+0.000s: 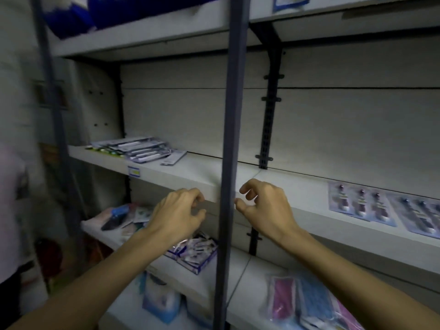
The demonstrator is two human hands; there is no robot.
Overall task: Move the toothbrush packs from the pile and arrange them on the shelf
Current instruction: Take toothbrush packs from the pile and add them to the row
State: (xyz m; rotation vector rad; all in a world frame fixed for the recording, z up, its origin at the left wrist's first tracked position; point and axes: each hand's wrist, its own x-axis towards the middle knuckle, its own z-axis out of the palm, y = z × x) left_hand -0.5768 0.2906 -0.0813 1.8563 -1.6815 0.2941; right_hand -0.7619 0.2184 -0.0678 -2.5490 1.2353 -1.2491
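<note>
1. The grip of both hands has nothing in it: the left hand (pixel 179 214) and the right hand (pixel 263 207) hover with fingers loosely curled, one on each side of a dark upright post (pixel 232 139), just in front of the middle shelf (pixel 190 172).
2. The pile of toothbrush packs (pixel 135 148) lies at the left end of that shelf, near the back panel, the packs overlapping one another at slanted angles; neither hand touches it.
3. At the right end of the same shelf, a row of toothbrush packs (pixel 362 203) lies flat side by side, well apart from the pile.
4. A small price label (pixel 134 172) sits on the shelf's front edge, below the pile.
5. On the shelf below, under the left forearm, lies a box of small white packets (pixel 195 253); further left is a blurred heap of mixed goods (pixel 119 217).
6. On the lowest shelf at the right lie pink and blue packets (pixel 307 298) in clear wrapping.
7. Blue bags (pixel 71 15) rest on the top shelf at the left.
</note>
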